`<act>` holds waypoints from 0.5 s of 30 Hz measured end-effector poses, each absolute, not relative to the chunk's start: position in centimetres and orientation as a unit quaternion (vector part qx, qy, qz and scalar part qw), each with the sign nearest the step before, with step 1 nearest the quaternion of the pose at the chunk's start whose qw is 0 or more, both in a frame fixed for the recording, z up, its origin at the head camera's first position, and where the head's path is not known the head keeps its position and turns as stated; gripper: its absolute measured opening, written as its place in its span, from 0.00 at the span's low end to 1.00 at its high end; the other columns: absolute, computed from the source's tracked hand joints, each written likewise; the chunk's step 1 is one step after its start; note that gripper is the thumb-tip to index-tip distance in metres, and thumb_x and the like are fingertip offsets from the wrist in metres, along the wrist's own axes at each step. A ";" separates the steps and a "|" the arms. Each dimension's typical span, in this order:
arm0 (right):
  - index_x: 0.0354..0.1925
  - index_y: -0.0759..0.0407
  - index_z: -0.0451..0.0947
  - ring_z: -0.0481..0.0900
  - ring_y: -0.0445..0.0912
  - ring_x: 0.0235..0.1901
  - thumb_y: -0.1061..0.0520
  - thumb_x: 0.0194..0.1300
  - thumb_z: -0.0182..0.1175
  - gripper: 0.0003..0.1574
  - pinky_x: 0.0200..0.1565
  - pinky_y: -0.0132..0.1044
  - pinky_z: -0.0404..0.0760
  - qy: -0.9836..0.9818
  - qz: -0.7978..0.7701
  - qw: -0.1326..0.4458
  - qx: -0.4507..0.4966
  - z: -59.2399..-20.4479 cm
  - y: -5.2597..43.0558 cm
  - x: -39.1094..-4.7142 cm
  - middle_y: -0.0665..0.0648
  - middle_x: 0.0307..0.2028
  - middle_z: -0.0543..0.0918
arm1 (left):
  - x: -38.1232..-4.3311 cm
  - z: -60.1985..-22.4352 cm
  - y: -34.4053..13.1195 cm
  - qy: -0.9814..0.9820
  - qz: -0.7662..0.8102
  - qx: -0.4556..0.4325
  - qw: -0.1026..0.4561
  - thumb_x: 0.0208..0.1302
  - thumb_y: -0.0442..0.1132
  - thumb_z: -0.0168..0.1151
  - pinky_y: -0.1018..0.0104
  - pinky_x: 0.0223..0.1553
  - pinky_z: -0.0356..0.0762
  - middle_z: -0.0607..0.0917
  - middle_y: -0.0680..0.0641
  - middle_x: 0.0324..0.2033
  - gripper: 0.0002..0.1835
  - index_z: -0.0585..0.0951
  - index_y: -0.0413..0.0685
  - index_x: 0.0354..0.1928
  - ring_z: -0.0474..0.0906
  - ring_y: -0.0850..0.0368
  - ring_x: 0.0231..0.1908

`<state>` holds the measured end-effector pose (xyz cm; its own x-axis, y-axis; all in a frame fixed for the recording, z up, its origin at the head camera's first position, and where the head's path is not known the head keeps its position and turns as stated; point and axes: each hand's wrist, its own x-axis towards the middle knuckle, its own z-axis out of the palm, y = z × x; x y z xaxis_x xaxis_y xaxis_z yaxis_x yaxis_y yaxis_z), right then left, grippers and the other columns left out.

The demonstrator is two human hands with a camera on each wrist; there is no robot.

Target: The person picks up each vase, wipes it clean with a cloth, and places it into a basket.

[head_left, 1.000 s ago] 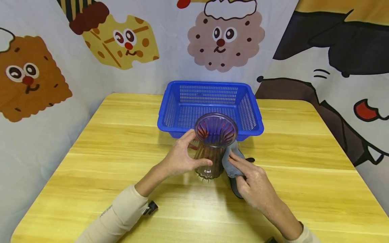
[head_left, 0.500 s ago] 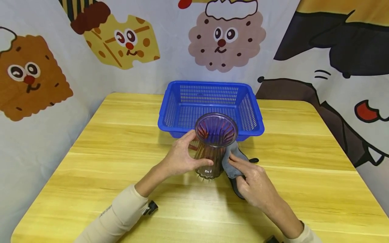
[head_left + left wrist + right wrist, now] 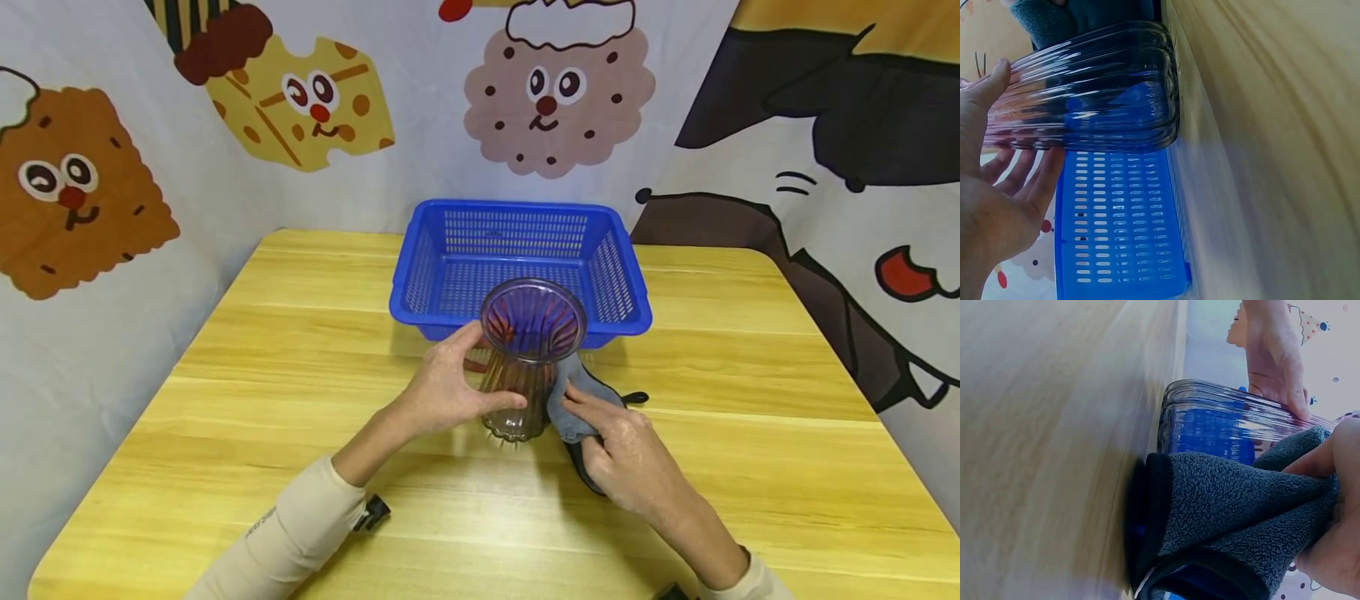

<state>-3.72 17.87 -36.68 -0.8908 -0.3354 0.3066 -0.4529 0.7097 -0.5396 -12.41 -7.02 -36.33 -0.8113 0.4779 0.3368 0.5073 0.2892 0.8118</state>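
A ribbed, clear glass vase with a flared, purple-tinted rim stands upright near the middle of the table. My left hand grips it from the left, thumb on the near side and fingers behind. In the left wrist view those fingers curve along the ribbed wall of the vase. My right hand holds a grey towel against the vase's right side. Dark edging and a small loop show on the towel, which hangs in folds down to the table in the right wrist view.
Behind the vase sits a blue plastic basket with slotted walls, partly covered by the vase's rim. The wooden table reaches back to a cartoon-printed cloth.
The towel has shifted slightly at the vase's right side, and its loop has moved a little to the right. My left hand and the vase stay in place.
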 end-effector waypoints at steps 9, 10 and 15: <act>0.56 0.69 0.82 0.77 0.60 0.59 0.71 0.56 0.52 0.29 0.54 0.57 0.83 -0.927 0.301 0.072 0.211 -36.9 17.9 -3.9 0.63 0.61 0.80 | -12.4 -36.4 -7.0 -0.814 -0.498 -0.298 0.019 0.41 0.47 0.88 0.72 0.44 0.85 0.80 0.53 0.55 0.47 0.74 0.50 0.66 0.78 0.58 0.55; 0.57 0.69 0.82 0.77 0.60 0.60 0.71 0.56 0.52 0.29 0.54 0.58 0.83 -0.928 0.300 0.069 0.211 -36.9 17.9 -3.9 0.63 0.61 0.80 | -12.3 -36.4 -7.0 -0.816 -0.496 -0.297 0.020 0.41 0.48 0.88 0.72 0.44 0.85 0.80 0.53 0.55 0.48 0.74 0.51 0.66 0.78 0.58 0.55; 0.56 0.69 0.82 0.77 0.61 0.59 0.70 0.56 0.52 0.29 0.57 0.59 0.81 -0.931 0.289 0.060 0.214 -37.1 17.9 -4.0 0.63 0.60 0.80 | -12.3 -36.5 -7.1 -0.825 -0.481 -0.293 0.033 0.40 0.51 0.88 0.73 0.44 0.84 0.79 0.53 0.55 0.47 0.74 0.52 0.65 0.78 0.58 0.55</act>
<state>-3.96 17.92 -37.11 -0.9010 -0.3639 0.2360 -0.4336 0.7414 -0.5122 -12.30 -7.06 -36.50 -0.8258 0.4525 0.3366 0.5157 0.3644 0.7754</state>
